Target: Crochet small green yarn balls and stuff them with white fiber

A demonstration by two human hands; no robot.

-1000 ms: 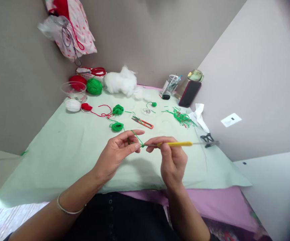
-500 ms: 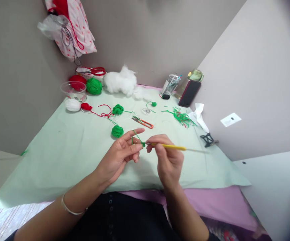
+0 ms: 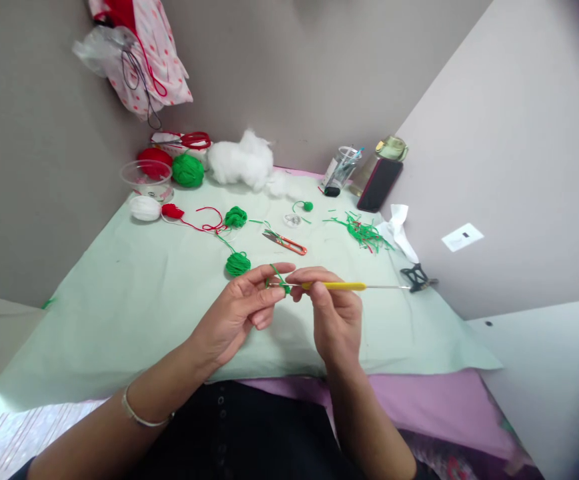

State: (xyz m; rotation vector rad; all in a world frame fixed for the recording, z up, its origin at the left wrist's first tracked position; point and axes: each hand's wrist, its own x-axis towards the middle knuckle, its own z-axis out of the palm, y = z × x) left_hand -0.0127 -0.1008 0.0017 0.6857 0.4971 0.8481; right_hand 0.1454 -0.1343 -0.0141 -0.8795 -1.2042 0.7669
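Between its thumb and fingers my left hand (image 3: 242, 307) pinches a small green crochet piece (image 3: 286, 289), with green yarn looped over the raised index finger. My right hand (image 3: 333, 310) is closed round the yellow handle of a crochet hook (image 3: 342, 286). The hook lies level, its metal tip passing by the green piece into the left hand's fingers. A green yarn ball (image 3: 238, 264) rests just beyond my left hand. Orange-handled thread snips (image 3: 285, 243) lie on the cloth past both hands.
Beyond are another green ball (image 3: 235, 217), white stuffing (image 3: 242, 161), green yarn scraps (image 3: 364, 233), a clear cup (image 3: 340, 172) and a phone (image 3: 380, 185). At the left stand a plastic tub (image 3: 147, 181) and a white yarn ball (image 3: 145, 209). A black stand (image 3: 417, 277) is at the right.
The hook has moved left and levelled out, its tip now reaching past the green piece. My right hand has shifted slightly left. The nearer green ball has moved a little right.
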